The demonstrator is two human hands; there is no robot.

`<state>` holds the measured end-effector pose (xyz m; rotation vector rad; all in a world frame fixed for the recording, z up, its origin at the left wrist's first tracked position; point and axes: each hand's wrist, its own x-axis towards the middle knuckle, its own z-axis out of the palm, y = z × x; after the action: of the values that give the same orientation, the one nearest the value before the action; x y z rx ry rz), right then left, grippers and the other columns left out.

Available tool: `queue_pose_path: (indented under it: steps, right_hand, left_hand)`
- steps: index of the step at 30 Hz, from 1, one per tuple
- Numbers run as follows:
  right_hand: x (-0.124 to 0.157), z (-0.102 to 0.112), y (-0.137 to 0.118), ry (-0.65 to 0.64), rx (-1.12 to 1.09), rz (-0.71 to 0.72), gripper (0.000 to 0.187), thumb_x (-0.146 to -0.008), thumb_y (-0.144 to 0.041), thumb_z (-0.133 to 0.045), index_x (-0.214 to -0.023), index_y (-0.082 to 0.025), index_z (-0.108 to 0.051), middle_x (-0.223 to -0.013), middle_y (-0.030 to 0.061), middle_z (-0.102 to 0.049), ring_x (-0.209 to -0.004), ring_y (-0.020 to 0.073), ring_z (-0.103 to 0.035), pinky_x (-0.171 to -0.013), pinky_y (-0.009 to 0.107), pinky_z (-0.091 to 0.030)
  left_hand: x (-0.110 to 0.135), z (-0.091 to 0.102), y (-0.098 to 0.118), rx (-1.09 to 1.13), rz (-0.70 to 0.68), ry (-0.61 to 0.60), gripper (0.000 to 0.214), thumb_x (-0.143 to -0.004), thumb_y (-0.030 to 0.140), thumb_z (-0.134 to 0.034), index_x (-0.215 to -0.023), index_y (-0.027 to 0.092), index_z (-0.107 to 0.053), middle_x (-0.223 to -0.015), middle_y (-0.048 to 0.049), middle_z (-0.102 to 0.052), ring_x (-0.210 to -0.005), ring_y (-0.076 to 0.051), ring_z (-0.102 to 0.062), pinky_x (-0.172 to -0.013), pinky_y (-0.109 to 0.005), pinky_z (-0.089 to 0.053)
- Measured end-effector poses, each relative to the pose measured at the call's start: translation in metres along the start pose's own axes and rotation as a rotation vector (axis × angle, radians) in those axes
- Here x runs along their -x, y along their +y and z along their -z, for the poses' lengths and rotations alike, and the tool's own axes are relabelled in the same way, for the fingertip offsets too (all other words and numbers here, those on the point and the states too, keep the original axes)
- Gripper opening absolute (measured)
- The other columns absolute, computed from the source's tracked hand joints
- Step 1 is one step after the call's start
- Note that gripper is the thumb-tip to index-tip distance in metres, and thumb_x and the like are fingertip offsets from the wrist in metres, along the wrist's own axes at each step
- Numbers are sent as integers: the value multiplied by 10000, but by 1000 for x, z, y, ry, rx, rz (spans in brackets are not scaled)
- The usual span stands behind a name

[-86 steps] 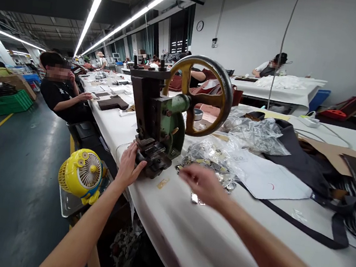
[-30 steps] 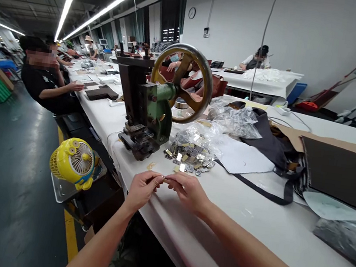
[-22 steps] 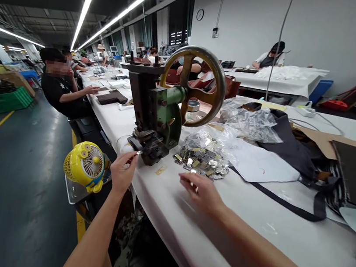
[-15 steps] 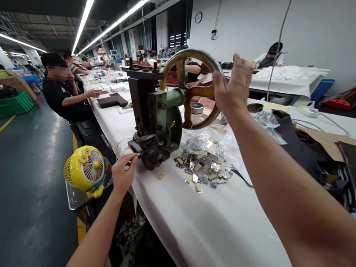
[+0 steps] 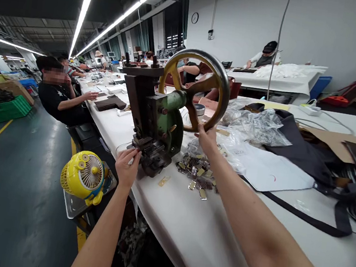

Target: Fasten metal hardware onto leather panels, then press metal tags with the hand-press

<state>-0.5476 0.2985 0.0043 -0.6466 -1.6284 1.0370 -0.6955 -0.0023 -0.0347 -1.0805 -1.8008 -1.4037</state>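
Observation:
A green and black hand press (image 5: 166, 121) with a large yellow and steel handwheel (image 5: 224, 91) stands near the table edge. My right hand (image 5: 207, 139) grips the bottom of the wheel's rim, its arm reaching in from the right. At the front of the press base, my left hand (image 5: 127, 167) is closed in a pinch beside the black tooling (image 5: 155, 154). What its fingertips hold is too small and hidden to name. Several small metal plates (image 5: 192, 185), silver and gold-coloured, lie in a heap right of the press, partly behind my right forearm.
A yellow cartoon-shaped fan (image 5: 84, 175) stands on a metal tray (image 5: 71, 207) at the left. Clear plastic bags (image 5: 255, 124), dark fabric with a strap (image 5: 306, 213) and white sheets lie to the right. A person in black (image 5: 59, 94) sits along the table; other people work farther back.
My right hand has moved down from the wheel's upper right to its bottom, and the spokes have turned. My left hand stays at the press base, fingers still pinched.

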Motion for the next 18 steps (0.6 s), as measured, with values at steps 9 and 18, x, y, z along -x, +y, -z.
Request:
queue_pose_path:
  steps: [9, 18]
  right_hand:
    - [12, -25, 15, -24, -275, -175, 514, -837, -635, -618, -1137, -270, -414, -1283, 83, -607, -1149, 247, -642, -773, 368, -634]
    - [13, -13, 10, -28, -125, -80, 548, -847, -705, -608, -1115, -237, -511, -1104, 80, -677, -1007, 250, -674, -721, 377, -623]
  left_hand:
    - [-14, -5, -4, -88, -104, -263, 280, -1022, 378, -528, -1018, 249, -776, -1125, -77, -726, -1220, -279, -563, -1081, -482, -463]
    - [-28, 18, -4, -311, -239, -642, 452, -1064, 414, -389, -1461, 284, -564, -1494, -99, -539, -1417, -321, -404, -1160, -542, -371]
